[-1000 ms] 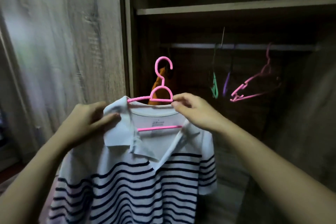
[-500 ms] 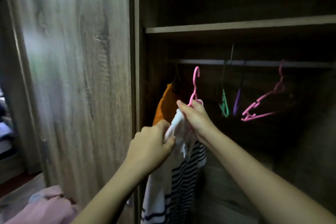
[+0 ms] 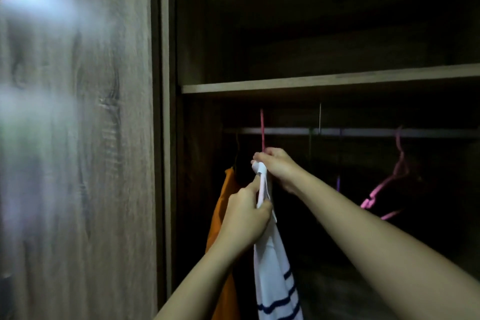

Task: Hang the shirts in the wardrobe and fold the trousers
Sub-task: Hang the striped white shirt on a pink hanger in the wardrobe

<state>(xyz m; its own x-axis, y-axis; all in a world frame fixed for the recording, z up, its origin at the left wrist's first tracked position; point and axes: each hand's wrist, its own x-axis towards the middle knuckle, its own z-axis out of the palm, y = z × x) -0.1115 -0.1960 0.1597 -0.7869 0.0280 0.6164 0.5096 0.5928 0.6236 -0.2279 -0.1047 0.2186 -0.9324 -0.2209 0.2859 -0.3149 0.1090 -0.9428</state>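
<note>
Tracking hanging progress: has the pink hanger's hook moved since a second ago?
Yes, upward: the pink plastic hanger's hook earlier sat below the grey metal wardrobe rail; now its top reaches above it.

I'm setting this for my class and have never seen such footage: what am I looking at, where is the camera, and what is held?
No machine here: a person works with bare hands, filmed by a camera worn on the head. The left hand grips a white, navy-striped shirt; the right hand holds the neck of its pink hanger, whose hook reaches up across the wardrobe rail. Whether it has caught is unclear. An orange garment hangs to the left, an empty pink hanger to the right.
</note>
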